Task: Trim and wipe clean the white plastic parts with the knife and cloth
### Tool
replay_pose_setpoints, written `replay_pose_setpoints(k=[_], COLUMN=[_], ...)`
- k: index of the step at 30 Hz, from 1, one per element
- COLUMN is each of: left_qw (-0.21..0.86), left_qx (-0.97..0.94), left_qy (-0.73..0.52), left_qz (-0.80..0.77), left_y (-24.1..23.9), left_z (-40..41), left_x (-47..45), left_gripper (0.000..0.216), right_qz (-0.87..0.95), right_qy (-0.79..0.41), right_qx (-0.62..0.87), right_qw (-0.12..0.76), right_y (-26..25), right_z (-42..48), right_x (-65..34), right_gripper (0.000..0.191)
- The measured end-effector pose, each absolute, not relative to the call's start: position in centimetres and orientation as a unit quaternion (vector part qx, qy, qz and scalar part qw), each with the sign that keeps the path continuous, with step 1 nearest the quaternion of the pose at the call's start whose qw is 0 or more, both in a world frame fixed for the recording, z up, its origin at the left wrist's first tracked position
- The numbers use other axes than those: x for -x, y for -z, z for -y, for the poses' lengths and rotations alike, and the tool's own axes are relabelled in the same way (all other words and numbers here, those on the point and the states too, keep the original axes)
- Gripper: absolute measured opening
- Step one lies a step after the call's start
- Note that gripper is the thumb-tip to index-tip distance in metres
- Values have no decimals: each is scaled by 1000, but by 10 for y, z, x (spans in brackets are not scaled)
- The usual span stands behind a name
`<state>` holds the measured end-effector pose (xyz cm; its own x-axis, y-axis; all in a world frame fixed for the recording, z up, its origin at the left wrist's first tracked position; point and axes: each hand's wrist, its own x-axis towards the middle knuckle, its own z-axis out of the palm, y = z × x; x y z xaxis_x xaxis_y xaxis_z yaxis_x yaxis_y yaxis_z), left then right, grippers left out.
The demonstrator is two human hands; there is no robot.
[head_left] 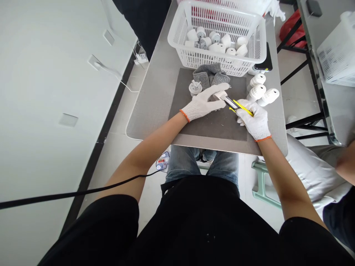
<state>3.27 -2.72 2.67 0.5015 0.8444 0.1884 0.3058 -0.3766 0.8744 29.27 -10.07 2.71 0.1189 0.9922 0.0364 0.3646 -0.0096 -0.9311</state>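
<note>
Both my hands wear white knit gloves over a dark grey mat (pixel 210 125). My left hand (pixel 203 103) lies on the mat with fingers curled round a small white plastic part (pixel 220 95). My right hand (pixel 255 120) is closed on a yellow and black utility knife (pixel 238 106), whose tip points left against that part. A round white part (pixel 195 88) stands just beyond my left hand, beside a crumpled grey cloth (pixel 211 77).
A white plastic basket (pixel 256 44) holding several white parts stands at the table's far end. Three white cylindrical parts (pixel 262 92) lie right of the mat, near a black phone (pixel 267 59). Another person sits at the right edge. A green stool (pixel 262 184) stands below.
</note>
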Motion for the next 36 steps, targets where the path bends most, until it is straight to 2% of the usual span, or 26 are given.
replay_pose_setpoints(k=[6, 28, 36], left_qw=[397, 343, 352], left_qx=[-757, -792, -789], left_qy=[-327, -300, -301], left_qz=[-403, -407, -404], left_y=[-33, -30, -27], left_z=[32, 25, 26], left_x=[-35, -35, -34], left_gripper=[63, 75, 88], right_qz=[566, 582, 583], right_qy=[-334, -320, -291], right_qx=[607, 603, 613], right_qw=[447, 442, 447], right_y=[-24, -25, -20], right_z=[101, 104, 102], right_x=[-293, -292, -293], right_gripper=[55, 50, 48])
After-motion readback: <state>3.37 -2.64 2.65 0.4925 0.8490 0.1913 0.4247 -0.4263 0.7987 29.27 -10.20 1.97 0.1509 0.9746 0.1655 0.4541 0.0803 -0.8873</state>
